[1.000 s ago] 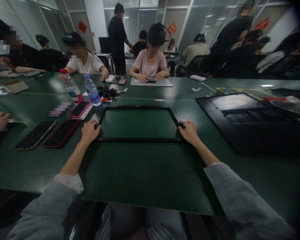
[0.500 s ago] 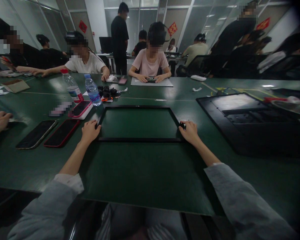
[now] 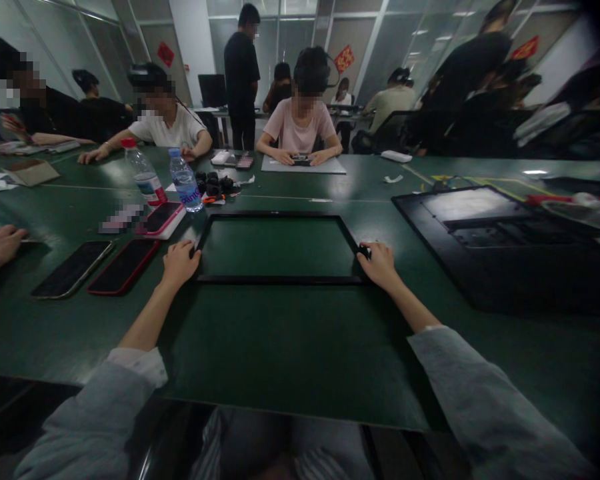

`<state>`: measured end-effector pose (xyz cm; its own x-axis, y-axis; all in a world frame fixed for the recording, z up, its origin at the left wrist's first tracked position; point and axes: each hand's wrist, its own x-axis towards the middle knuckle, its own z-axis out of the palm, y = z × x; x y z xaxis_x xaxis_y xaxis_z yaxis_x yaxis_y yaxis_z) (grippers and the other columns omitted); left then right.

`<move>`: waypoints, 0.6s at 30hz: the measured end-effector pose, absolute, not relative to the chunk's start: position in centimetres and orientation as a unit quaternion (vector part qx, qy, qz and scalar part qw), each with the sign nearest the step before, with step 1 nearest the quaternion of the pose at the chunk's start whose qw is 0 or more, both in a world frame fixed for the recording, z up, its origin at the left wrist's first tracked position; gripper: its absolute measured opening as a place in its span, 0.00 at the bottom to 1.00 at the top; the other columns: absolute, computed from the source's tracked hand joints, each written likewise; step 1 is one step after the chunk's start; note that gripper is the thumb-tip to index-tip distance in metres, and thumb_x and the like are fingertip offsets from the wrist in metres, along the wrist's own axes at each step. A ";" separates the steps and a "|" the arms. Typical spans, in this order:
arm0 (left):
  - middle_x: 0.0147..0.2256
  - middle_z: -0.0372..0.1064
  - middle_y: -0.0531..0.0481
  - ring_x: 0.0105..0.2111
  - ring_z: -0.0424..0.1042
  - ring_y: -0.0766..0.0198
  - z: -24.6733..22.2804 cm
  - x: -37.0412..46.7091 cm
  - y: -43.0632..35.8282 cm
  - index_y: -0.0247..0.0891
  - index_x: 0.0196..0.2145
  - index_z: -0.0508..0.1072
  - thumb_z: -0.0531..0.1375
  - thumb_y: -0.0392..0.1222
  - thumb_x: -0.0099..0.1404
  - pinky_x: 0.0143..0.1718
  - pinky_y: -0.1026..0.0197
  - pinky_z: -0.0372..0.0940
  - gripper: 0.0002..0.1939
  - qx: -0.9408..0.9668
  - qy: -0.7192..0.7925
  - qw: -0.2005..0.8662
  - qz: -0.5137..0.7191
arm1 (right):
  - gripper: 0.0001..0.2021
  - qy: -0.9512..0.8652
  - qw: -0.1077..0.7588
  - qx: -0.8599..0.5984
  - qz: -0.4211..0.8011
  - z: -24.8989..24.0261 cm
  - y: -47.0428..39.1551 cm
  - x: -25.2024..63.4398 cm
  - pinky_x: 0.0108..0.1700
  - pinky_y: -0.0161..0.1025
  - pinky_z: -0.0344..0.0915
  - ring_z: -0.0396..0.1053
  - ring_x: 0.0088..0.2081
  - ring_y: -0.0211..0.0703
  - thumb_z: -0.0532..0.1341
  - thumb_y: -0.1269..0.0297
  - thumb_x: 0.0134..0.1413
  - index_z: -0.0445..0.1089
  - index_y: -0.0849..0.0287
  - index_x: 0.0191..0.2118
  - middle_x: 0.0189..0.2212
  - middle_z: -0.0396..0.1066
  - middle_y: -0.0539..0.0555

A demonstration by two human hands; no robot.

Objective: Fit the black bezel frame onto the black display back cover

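Observation:
A thin black rectangular monitor bezel (image 3: 280,281) lies on the green table (image 3: 290,347) in front of me, and the tabletop shows through its opening. My left hand (image 3: 181,262) is closed around its left side. On the opposite side, my right hand (image 3: 379,263) grips the bezel with fingers curled and the thumb towards the inner edge. A red-cased phone (image 3: 124,267) lies just left of my left hand. To the right of my right hand rests a large black panel (image 3: 480,250), which looks like a monitor's back shell.
Another phone (image 3: 73,269), a pink-edged phone (image 3: 163,218), and two water bottles (image 3: 147,180) are to the left. Dark small parts (image 3: 217,183) lie beyond the bezel. A neighbour's hand (image 3: 0,247) rests at the left edge. Across the table sits a person in pink (image 3: 300,127).
My hands and the bezel stay in the same place. Across the table, the person in white has drawn their hands back a little, and the neighbour's hand at left has shifted slightly.

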<state>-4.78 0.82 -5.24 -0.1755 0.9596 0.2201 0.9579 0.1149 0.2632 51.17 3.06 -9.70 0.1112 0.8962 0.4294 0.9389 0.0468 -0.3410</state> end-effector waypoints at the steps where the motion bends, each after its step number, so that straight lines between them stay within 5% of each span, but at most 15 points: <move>1: 0.66 0.66 0.38 0.65 0.62 0.39 -5.3 -4.8 0.8 0.38 0.62 0.74 0.52 0.47 0.73 0.63 0.35 0.62 0.25 0.642 0.747 0.002 0.174 | 0.23 -0.665 0.283 -0.690 -0.037 -9.7 3.1 51.2 0.58 0.61 0.61 0.64 0.56 0.66 0.55 0.60 0.61 0.73 0.63 0.57 0.52 0.71 0.70; 18: 0.66 0.66 0.40 0.65 0.61 0.40 -5.2 -4.9 0.8 0.39 0.61 0.75 0.52 0.49 0.73 0.63 0.36 0.62 0.25 0.642 0.746 0.002 0.176 | 0.23 -0.667 0.302 -0.680 -0.037 -10.3 3.3 51.6 0.59 0.61 0.60 0.64 0.57 0.65 0.54 0.58 0.60 0.73 0.61 0.57 0.51 0.71 0.69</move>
